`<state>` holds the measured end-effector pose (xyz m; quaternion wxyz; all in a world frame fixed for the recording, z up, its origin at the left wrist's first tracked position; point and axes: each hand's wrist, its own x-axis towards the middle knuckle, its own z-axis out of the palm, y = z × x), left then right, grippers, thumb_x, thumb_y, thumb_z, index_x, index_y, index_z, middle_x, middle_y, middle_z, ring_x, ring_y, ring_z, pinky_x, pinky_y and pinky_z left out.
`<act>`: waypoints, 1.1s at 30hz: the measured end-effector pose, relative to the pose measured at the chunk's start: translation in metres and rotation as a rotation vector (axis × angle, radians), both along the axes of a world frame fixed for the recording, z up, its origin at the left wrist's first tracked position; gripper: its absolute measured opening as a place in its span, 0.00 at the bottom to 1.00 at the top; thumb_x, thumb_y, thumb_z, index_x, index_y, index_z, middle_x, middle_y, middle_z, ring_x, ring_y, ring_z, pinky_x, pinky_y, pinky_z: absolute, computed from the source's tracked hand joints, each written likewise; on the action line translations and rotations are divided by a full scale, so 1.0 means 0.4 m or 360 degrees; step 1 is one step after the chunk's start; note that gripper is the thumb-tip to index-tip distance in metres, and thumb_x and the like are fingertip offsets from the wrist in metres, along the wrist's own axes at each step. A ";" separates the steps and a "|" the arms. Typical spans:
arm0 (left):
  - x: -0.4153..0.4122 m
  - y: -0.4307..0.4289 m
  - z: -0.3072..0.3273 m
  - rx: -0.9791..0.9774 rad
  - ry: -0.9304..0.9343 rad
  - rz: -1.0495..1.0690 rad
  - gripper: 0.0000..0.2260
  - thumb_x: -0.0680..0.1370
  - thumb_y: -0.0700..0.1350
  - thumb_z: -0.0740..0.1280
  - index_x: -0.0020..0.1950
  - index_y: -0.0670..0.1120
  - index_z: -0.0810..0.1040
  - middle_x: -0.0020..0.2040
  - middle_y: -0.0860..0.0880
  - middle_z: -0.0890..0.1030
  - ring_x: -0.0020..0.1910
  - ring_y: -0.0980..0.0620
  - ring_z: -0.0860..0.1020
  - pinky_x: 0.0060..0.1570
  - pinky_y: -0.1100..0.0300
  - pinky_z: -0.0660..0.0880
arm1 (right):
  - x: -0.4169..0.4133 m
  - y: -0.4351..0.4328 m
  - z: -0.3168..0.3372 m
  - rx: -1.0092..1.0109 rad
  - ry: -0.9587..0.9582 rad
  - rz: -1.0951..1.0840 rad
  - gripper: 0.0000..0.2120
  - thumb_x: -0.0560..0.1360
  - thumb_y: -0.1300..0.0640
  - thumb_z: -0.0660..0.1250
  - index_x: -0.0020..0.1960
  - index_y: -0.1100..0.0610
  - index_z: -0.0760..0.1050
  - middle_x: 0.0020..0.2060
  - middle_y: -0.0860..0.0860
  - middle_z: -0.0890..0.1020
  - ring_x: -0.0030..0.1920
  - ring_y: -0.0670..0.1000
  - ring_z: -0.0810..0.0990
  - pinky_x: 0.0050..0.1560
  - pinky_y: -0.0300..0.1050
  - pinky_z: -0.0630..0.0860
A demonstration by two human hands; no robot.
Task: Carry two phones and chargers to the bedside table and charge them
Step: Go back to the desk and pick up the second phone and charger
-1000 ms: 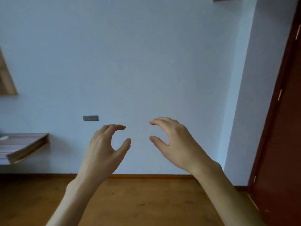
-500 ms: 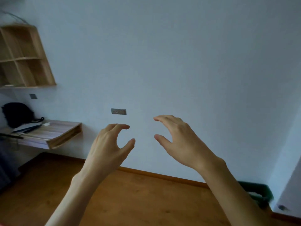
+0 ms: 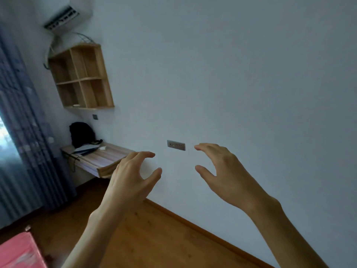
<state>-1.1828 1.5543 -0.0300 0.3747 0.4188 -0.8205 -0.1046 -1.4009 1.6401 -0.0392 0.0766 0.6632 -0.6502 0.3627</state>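
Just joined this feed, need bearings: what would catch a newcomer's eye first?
Two empty bare hands, the left hand and right hand, hover mid-frame with fingers loosely curled before the pale wall. At left, a black backpack sits on a wall-mounted wooden desk under a wooden cubby shelf.
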 end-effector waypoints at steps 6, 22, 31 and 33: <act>-0.002 -0.219 -0.012 -0.0094 0.0014 0.0152 0.19 0.76 0.52 0.71 0.67 0.50 0.78 0.60 0.54 0.80 0.54 0.62 0.75 0.48 0.72 0.68 | -0.032 -0.248 -0.009 -0.0022 0.0014 0.0132 0.22 0.80 0.51 0.64 0.73 0.46 0.66 0.71 0.42 0.71 0.72 0.43 0.66 0.64 0.28 0.55; 0.199 -0.926 -0.017 -0.0021 0.0320 0.0354 0.17 0.76 0.47 0.72 0.65 0.53 0.80 0.60 0.56 0.81 0.60 0.56 0.77 0.58 0.60 0.72 | 0.094 -1.001 0.032 -0.0178 -0.0252 0.0403 0.18 0.80 0.52 0.65 0.70 0.45 0.72 0.67 0.40 0.74 0.69 0.40 0.70 0.66 0.48 0.75; 0.236 -1.285 -0.085 0.0059 0.0161 0.0416 0.19 0.77 0.52 0.71 0.67 0.54 0.77 0.64 0.58 0.79 0.64 0.57 0.75 0.65 0.54 0.72 | 0.141 -1.418 -0.018 -0.0009 -0.0147 0.0478 0.19 0.80 0.53 0.66 0.70 0.48 0.72 0.67 0.41 0.76 0.68 0.41 0.71 0.59 0.16 0.56; 0.242 -1.377 -0.101 0.0067 0.0116 0.0455 0.18 0.77 0.52 0.70 0.67 0.54 0.77 0.64 0.58 0.78 0.64 0.57 0.74 0.65 0.53 0.72 | 0.148 -1.527 -0.036 0.0015 -0.0145 0.0529 0.19 0.80 0.53 0.66 0.70 0.48 0.72 0.67 0.42 0.76 0.68 0.41 0.71 0.60 0.18 0.56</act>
